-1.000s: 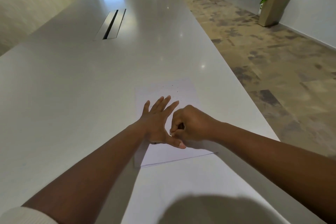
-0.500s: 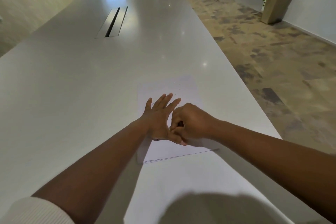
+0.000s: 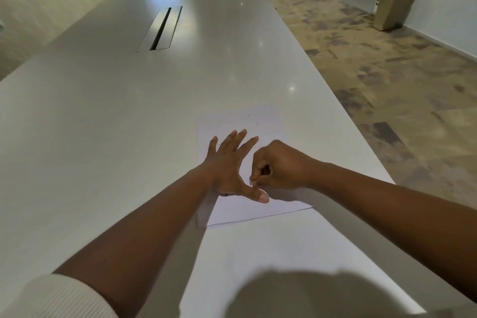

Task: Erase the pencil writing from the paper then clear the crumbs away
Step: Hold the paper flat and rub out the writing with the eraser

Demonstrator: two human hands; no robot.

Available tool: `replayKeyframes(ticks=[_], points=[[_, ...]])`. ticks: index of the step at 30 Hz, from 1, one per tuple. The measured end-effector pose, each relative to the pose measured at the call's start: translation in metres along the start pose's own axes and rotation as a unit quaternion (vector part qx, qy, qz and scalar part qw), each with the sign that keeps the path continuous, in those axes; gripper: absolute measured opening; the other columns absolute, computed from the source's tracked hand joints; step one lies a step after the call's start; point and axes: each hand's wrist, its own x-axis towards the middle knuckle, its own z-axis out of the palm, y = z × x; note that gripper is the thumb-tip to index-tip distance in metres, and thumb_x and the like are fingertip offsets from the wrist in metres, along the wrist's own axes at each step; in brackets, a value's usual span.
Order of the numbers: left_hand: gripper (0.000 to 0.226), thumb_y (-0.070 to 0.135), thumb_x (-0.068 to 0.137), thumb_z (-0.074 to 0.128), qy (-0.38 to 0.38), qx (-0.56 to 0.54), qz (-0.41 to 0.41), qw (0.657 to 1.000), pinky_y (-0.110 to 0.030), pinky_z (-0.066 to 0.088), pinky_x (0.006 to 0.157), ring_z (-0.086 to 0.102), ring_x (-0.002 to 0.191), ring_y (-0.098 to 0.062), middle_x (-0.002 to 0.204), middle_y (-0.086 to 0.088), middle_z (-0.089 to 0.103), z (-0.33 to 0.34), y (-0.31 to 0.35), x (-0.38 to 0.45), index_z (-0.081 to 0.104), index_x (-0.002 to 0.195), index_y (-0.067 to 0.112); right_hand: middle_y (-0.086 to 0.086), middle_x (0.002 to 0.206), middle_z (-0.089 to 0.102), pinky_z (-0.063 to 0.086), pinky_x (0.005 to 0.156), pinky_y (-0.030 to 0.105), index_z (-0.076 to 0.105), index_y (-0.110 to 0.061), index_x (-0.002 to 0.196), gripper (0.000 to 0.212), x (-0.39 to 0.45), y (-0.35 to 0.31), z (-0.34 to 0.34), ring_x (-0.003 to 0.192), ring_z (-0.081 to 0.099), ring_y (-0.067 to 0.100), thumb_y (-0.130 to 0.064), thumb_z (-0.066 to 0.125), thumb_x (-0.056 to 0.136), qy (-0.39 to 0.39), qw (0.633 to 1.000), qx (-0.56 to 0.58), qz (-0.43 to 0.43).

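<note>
White, flat paper (image 3: pixel 240 121) lies on the smooth grey desk (image 3: pixel 103 124), long axis running away from the person. Left hand (image 3: pixel 229 162) presses it, fingers spread; right hand (image 3: pixel 277 166) is curled, its contents hidden.

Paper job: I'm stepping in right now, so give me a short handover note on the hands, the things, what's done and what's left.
Left hand: flat, fingers spread, pressing the paper down.
Right hand: fingers curled, pinching something small at the fingertips, likely the eraser; it is too hidden to be sure.
The paper lies near the table's right edge.
Done: dark crumbs already dot the far part of the sheet, so some rubbing has happened.
Left: finish erasing (any remaining writing is hidden by the hands), then clear the crumbs away.
</note>
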Motion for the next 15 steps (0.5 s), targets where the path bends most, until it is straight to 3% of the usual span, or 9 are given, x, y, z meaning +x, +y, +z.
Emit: replayKeyframes(ticks=[2,5,8,10,15], points=[[0.151,0.104,0.042,0.054,-0.001,0.005,0.002,1.000,-0.056,-0.021,0.121,-0.033,0.152,-0.012,0.169,0.008,-0.027,-0.001,0.000,0.000,-0.017,0.160,0.043,-0.010,0.071,0.068,0.047,0.064,0.018,0.077,-0.018,0.074,0.005,-0.002,0.001,0.000,0.065,0.061,0.004,-0.015,0.077,0.077,-0.004,1.000,-0.002,0.002],[0.152,0.106,0.041,0.051,-0.010,0.011,-0.001,1.000,-0.058,-0.020,0.121,-0.034,0.151,-0.014,0.168,0.007,-0.029,-0.001,0.000,-0.002,-0.019,0.160,0.042,-0.015,0.065,0.062,0.044,0.062,0.018,0.076,-0.013,0.072,0.006,0.008,0.006,-0.005,0.059,0.057,0.000,-0.010,0.075,0.078,0.058,0.998,-0.027,0.005],[0.150,0.106,0.044,0.052,-0.014,0.016,0.000,1.000,-0.059,-0.019,0.121,-0.035,0.151,-0.015,0.168,0.006,-0.030,-0.001,0.000,-0.002,-0.021,0.159,0.042,0.002,0.074,0.070,0.053,0.069,0.034,0.077,-0.007,0.077,0.007,0.022,0.011,-0.015,0.069,0.064,0.016,-0.007,0.071,0.080,0.118,0.990,-0.059,0.038],[0.152,0.107,0.041,0.050,-0.012,0.015,-0.002,1.000,-0.059,-0.019,0.121,-0.034,0.151,-0.014,0.168,0.006,-0.030,-0.001,-0.001,-0.002,-0.020,0.159,0.042,0.007,0.077,0.071,0.054,0.072,0.036,0.077,-0.005,0.078,0.008,0.024,0.013,-0.016,0.071,0.064,0.020,-0.007,0.070,0.080,0.124,0.990,-0.062,0.041],[0.153,0.108,0.037,0.049,-0.006,0.005,-0.004,1.000,-0.058,-0.019,0.121,-0.034,0.151,-0.013,0.168,0.008,-0.029,0.000,0.000,-0.001,-0.019,0.159,0.044,-0.008,0.074,0.070,0.043,0.064,0.011,0.078,-0.013,0.074,0.003,0.004,0.009,-0.008,0.066,0.061,0.003,-0.012,0.078,0.077,0.026,0.999,-0.024,0.002]])
